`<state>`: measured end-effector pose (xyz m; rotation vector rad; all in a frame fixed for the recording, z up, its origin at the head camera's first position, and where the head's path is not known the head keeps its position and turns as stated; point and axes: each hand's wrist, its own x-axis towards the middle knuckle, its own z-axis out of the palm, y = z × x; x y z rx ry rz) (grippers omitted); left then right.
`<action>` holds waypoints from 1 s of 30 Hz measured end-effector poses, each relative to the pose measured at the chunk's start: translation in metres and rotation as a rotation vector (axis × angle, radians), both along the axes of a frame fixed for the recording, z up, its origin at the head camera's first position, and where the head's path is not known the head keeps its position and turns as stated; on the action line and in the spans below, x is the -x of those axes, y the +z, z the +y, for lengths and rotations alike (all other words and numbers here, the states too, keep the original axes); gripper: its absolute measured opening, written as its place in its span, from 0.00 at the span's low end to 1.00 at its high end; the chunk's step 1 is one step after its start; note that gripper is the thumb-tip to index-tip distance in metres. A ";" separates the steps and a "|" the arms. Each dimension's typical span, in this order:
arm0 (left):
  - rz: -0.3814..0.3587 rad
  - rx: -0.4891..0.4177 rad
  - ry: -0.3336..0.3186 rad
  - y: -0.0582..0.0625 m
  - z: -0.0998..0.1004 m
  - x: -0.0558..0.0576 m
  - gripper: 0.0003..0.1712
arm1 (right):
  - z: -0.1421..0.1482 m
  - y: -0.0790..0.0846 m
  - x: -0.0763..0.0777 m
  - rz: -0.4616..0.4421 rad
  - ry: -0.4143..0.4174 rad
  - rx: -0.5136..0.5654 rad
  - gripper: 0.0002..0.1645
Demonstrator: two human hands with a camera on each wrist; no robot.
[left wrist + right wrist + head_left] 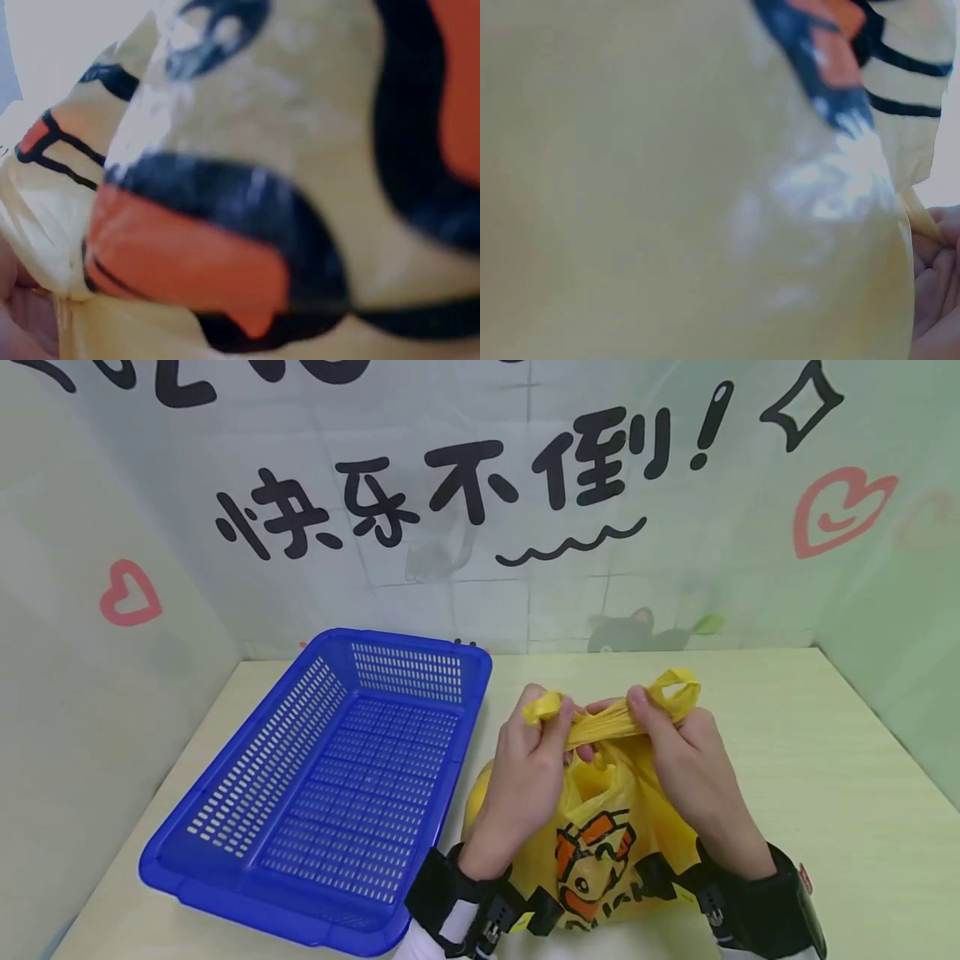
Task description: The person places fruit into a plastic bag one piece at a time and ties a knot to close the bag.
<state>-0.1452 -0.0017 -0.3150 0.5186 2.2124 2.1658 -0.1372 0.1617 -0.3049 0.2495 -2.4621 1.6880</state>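
Note:
A yellow plastic bag [600, 793] with an orange and black cartoon print stands bulging on the table, its handles drawn up. My left hand [528, 768] pinches one gathered handle, whose yellow end pokes out above the thumb. With thumb and fingers my right hand [693, 768] grips the other handle, a loop sticking up beyond it. Between both hands the gathered plastic runs as a taut, twisted band. The printed bag [195, 247] fills most of the left wrist view, and its plain side [667, 187] fills the right wrist view. What the bag contains is hidden.
A blue plastic basket [157, 852] with slotted walls stands on the table to the left, close beside the bag. The pale wooden table [840, 793] reaches back to a printed backdrop [480, 602], with side walls at left and right.

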 end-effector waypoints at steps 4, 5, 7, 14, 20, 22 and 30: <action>0.001 0.083 -0.044 -0.002 -0.002 0.001 0.11 | 0.005 0.000 0.004 -0.094 0.036 0.071 0.33; 0.003 0.088 -0.061 -0.002 -0.002 0.002 0.11 | 0.006 0.000 0.005 -0.104 0.058 0.091 0.32; 0.004 0.093 -0.076 -0.002 -0.003 0.002 0.10 | 0.009 -0.001 0.007 -0.114 0.136 0.121 0.30; 0.013 0.158 -0.016 -0.001 -0.003 0.000 0.10 | 0.009 -0.008 0.012 -0.056 0.310 0.084 0.08; 0.072 0.096 0.021 -0.003 -0.002 0.004 0.10 | -0.003 -0.008 0.011 0.051 0.180 0.075 0.12; 0.063 0.068 0.053 -0.005 -0.001 0.006 0.10 | -0.005 -0.009 0.012 0.044 0.136 0.045 0.15; 0.037 -0.078 0.018 -0.011 0.000 0.011 0.08 | -0.006 -0.012 0.014 -0.079 0.162 0.132 0.22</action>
